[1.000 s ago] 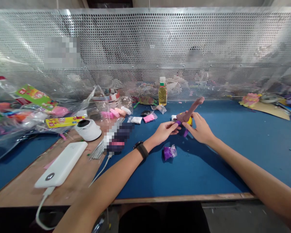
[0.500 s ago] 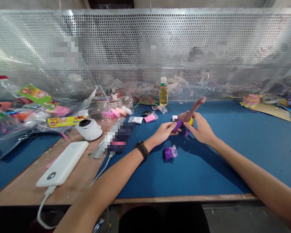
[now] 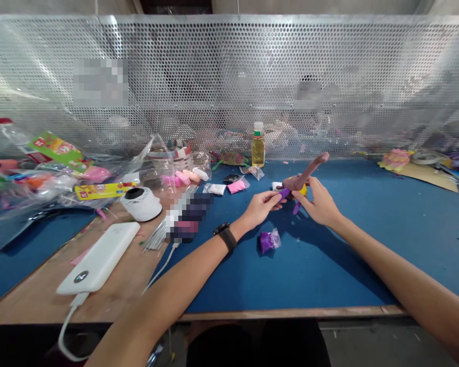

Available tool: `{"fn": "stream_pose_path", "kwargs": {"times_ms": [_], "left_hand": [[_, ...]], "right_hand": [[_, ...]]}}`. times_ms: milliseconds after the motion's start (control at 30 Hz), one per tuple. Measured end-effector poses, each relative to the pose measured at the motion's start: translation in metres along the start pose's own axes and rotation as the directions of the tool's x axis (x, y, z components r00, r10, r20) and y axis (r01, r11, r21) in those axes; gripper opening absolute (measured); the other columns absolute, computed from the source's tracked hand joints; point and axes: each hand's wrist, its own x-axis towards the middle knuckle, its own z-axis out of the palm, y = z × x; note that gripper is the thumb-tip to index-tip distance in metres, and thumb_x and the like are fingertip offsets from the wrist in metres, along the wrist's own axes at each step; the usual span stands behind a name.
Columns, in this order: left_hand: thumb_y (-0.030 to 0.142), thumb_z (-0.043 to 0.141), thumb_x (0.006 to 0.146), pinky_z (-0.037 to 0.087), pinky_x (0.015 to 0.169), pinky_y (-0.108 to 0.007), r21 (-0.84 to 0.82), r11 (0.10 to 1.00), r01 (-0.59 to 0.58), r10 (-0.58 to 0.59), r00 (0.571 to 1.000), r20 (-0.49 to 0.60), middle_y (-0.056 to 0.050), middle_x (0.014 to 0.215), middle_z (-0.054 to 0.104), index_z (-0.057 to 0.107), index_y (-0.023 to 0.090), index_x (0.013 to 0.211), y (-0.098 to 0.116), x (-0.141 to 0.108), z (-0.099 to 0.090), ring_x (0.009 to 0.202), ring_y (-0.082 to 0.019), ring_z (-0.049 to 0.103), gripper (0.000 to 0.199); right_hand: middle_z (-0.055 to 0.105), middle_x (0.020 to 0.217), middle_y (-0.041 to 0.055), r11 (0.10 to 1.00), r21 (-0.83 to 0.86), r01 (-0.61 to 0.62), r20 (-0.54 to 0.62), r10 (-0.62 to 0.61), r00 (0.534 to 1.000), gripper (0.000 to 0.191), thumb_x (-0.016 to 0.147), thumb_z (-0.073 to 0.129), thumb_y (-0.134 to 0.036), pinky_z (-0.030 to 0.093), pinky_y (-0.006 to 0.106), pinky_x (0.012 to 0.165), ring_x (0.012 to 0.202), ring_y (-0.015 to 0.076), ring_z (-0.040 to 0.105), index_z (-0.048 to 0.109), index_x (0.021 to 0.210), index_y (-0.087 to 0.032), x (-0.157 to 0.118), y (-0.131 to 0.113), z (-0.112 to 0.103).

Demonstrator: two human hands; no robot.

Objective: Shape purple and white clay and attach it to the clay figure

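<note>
– What lies at the left?

– A white power bank (image 3: 99, 260) with a cable (image 3: 62, 336) plugged in, on a brown board (image 3: 34, 300). Behind it sits a white roll (image 3: 143, 208), and then comes a bundle of thin rods (image 3: 155, 232).

– And further along?

– A white packet (image 3: 216, 189) and a pink packet (image 3: 237, 185), near each other on the blue surface (image 3: 252, 285). Next, the left hand (image 3: 258, 210), a watch (image 3: 225, 238) on its wrist.

– How is that hand's grip?

– Closed, pinching the purple part (image 3: 283, 193) of a brown figure (image 3: 292, 182). A bottle (image 3: 257, 148) of yellow liquid stands well behind; a purple packet (image 3: 268, 242) lies on the near side.

– Where exactly is the figure?

– Between both hands, over the surface, its long end slanting up to the right. Whether its underside touches down cannot be told.

– The right hand (image 3: 319, 205)?

– Its grip also grasps the figure, around the yellow part (image 3: 303, 190).

– And the far right?

– A pink-and-yellow piece (image 3: 395, 159), with a tape roll (image 3: 424, 157) just beside it.
</note>
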Motion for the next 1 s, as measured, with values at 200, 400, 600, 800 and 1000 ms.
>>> {"fn": "stream_pose_path", "kwargs": {"times_ms": [200,400,600,800,1000], "left_hand": [[0.038,0.081,0.085,0.056,0.091,-0.035,-0.023,1.0,0.004,-0.005,1.0,-0.016,-0.015,0.115,0.078,0.077,0.012,0.114,-0.001,0.0,0.0,0.094,-0.018,0.072,0.039],[0.034,0.083,0.084,0.057,0.089,-0.035,-0.07,0.996,0.049,-0.052,0.997,-0.054,-0.013,0.109,0.079,0.077,0.013,0.116,0.002,-0.001,0.001,0.087,-0.016,0.072,0.038],[0.035,0.083,0.083,0.057,0.088,-0.035,-0.024,1.0,0.019,-0.021,0.997,-0.08,-0.011,0.104,0.08,0.081,0.013,0.107,0.0,-0.002,0.0,0.084,-0.016,0.071,0.032],[0.03,0.089,0.078,0.058,0.082,-0.035,0.009,1.0,-0.009,0.009,0.999,-0.05,-0.008,0.088,0.08,0.069,0.013,0.135,0.003,-0.005,0.001,0.074,-0.016,0.071,0.063],[0.037,0.086,0.078,0.06,0.077,-0.034,0.068,0.995,-0.067,0.074,0.991,-0.11,-0.01,0.088,0.081,0.082,0.012,0.105,0.004,-0.007,0.002,0.074,-0.019,0.073,0.037]], "right_hand": [[0.065,0.131,0.0171,1.0,0.0,-0.006,-0.003,0.006,1.0,0.041,0.1,0.054,-0.053,0.048,0.058,0.104,0.125,0.0385,0.061,0.055,0.128,-0.023,0.0,0.001,0.0],[0.065,0.133,0.0179,1.0,0.004,-0.004,0.001,0.004,1.0,0.039,0.101,0.054,-0.05,0.048,0.058,0.104,0.126,0.0385,0.061,0.055,0.127,-0.021,0.001,0.003,-0.001],[0.064,0.134,0.0186,1.0,-0.002,-0.016,0.005,0.016,1.0,0.039,0.101,0.054,-0.05,0.047,0.057,0.105,0.127,0.0386,0.06,0.055,0.126,-0.021,0.001,0.005,-0.001],[0.064,0.136,0.0184,1.0,-0.003,-0.012,-0.004,0.012,1.0,0.04,0.101,0.054,-0.051,0.048,0.056,0.105,0.126,0.038,0.061,0.053,0.127,-0.021,0.001,0.008,-0.001],[0.065,0.135,0.0178,1.0,0.009,-0.028,-0.024,0.028,0.999,0.039,0.101,0.054,-0.053,0.047,0.058,0.105,0.127,0.039,0.061,0.055,0.125,-0.022,0.002,0.011,-0.001]]}}
